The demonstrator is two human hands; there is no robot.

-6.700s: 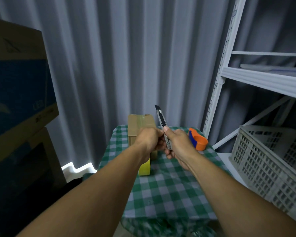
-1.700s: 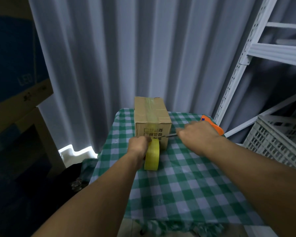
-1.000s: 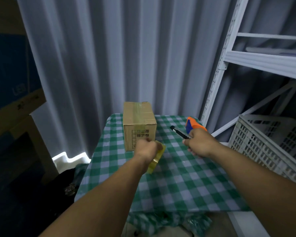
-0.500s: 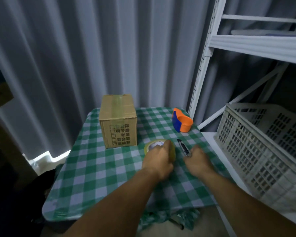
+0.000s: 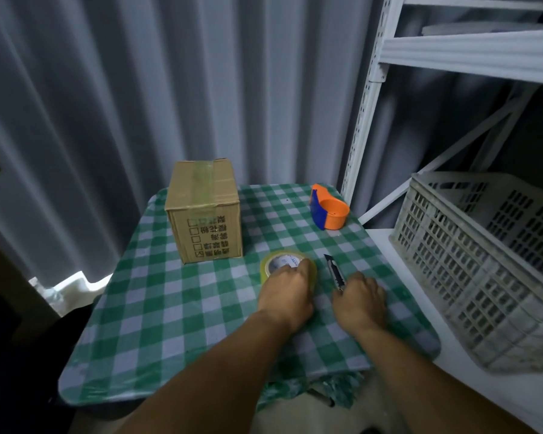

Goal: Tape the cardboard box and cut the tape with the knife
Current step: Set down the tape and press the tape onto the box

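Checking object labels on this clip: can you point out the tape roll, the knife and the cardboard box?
tape roll (image 5: 282,253), head view, on its yellow far rim.
knife (image 5: 334,271), head view, on the handle just behind the blade.
cardboard box (image 5: 209,238), head view, on the printed front face.

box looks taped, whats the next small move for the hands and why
Probably let go: lift the left hand off the tape roll and the right hand off the knife. The roll lies flat, the knife lies on the tablecloth, and tape already runs over the cardboard box top.
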